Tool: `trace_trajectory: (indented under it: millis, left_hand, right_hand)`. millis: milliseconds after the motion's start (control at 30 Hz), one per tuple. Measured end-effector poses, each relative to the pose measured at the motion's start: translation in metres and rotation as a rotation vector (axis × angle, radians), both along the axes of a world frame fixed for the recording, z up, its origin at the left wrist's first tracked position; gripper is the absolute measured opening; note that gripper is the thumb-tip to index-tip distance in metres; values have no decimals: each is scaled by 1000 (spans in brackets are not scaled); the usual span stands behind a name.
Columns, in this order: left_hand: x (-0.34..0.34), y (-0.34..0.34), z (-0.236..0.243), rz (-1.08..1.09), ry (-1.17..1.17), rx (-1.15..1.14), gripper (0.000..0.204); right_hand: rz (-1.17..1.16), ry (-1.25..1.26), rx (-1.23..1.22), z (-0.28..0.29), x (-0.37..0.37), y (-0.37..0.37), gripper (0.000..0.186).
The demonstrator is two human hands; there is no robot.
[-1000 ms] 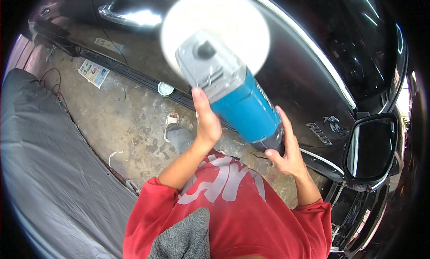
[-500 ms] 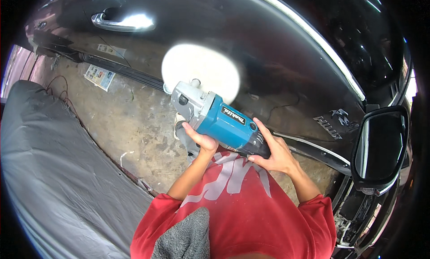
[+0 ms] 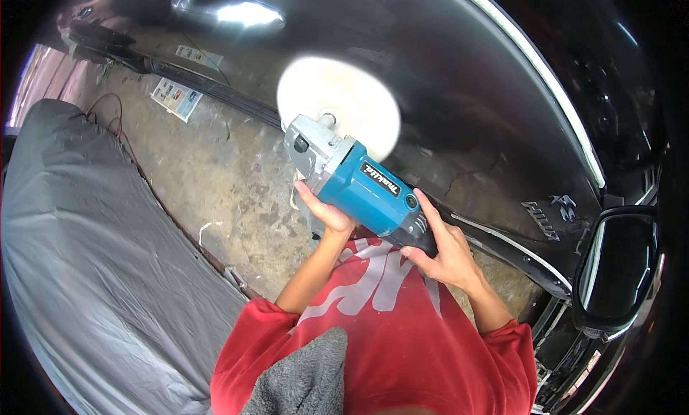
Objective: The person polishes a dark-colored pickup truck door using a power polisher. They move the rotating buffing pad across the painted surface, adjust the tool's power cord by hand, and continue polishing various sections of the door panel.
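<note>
I hold a blue and silver power polisher (image 3: 362,192) in both hands, tilted across the picture with its white round pad (image 3: 341,92) at the upper left. The pad is in front of the dark car door (image 3: 459,85); I cannot tell whether it touches. My left hand (image 3: 330,210) is closed on the polisher under its metal head, thumb along the front. My right hand (image 3: 448,250) grips the black rear end of the housing, thumb below and fingers on the far side. A fuzzy grey cloth (image 3: 294,372) lies against the front of my red shirt.
A grey-covered object (image 3: 108,271) runs along the left. Concrete floor (image 3: 208,171) shows between it and the car, with newspaper (image 3: 176,98) by the side step (image 3: 215,96) and a reddish hose (image 3: 133,157). The side mirror (image 3: 617,268) juts out at the right.
The polisher came down from higher in the picture and turned flatter, both hands still on it. In the last half second it has risen slightly and shifted right, along with much of the view.
</note>
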State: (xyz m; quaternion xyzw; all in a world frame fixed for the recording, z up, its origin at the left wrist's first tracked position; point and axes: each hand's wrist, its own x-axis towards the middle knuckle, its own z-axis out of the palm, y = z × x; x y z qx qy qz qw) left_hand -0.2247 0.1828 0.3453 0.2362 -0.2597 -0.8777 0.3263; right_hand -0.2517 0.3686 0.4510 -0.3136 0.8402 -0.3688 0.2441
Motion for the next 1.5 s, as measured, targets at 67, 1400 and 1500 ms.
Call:
trace_trajectory:
  millis: [67, 1400, 1500]
  left_hand:
    - [-2, -6, 5, 8, 4, 16, 80]
    - [-43, -1, 89, -162, -4, -593, 76]
    - [-41, 4, 89, -207, 39, -548, 78]
  right_hand:
    - [-1, -51, 34, -1, -1, -5, 91]
    - [-380, 164, -343, -18, 5, 6, 95]
    - [-389, 100, -296, -22, 7, 8, 95]
